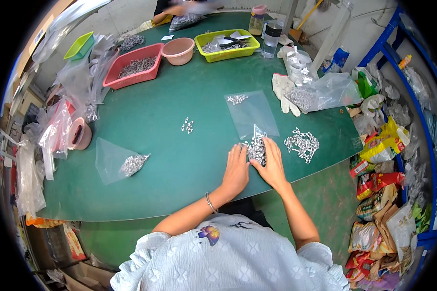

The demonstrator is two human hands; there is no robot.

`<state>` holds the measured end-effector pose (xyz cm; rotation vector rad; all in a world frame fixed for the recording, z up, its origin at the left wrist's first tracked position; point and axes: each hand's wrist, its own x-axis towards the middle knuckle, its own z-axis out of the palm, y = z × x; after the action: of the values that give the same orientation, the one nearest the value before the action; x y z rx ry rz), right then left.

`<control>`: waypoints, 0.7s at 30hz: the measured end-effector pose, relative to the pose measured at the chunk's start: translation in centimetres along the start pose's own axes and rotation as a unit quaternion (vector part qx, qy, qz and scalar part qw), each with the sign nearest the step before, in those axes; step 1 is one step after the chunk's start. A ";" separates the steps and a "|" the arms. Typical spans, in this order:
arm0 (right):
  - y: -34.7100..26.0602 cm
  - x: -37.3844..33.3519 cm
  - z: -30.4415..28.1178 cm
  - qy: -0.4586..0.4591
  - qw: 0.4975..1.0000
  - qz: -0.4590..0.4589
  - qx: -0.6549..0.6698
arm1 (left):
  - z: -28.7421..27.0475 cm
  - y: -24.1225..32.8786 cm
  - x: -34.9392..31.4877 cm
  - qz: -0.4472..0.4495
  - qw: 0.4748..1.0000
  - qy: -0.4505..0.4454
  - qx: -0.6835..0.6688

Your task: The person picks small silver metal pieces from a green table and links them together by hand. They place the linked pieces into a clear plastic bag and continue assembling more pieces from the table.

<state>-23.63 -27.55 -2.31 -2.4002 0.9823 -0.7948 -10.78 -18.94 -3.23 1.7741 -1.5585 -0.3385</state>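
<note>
My left hand (236, 169) and my right hand (274, 166) lie side by side on the green table (170, 126), both pressing on a small clear plastic bag (256, 147) filled with little silver metal parts. The bag sits between my fingertips, its open end pointing away from me. A loose heap of the same metal parts (302, 144) lies just right of my right hand. Beyond the filled bag rests a flat clear bag (251, 112) with a few parts in its far corner. A few stray parts (187, 125) lie to the left.
Another filled bag (121, 162) lies at the left. A red tray (133, 65), pink bowl (178, 50) and yellow-green tray (226, 44) stand at the far side, where another person's hands (172, 10) work. Bottles (271, 39), white gloves (282, 91) and large bags (325, 92) crowd the right.
</note>
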 end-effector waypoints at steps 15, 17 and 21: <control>-0.2 -0.2 0.2 -0.065 0.989 -0.008 0.133 | 1.7 -0.1 0.7 0.001 0.991 0.045 -0.129; -1.4 -0.5 1.8 0.023 0.983 0.035 0.179 | 2.7 0.6 0.6 -0.033 0.980 0.088 -0.175; -2.0 -0.1 3.7 0.093 0.937 0.131 0.309 | 3.1 2.1 1.3 -0.118 0.944 0.162 -0.262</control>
<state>-20.37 -25.52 -3.94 -1.6454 0.9224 -1.0523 -13.92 -21.25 -3.61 1.4974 -0.9169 -0.4966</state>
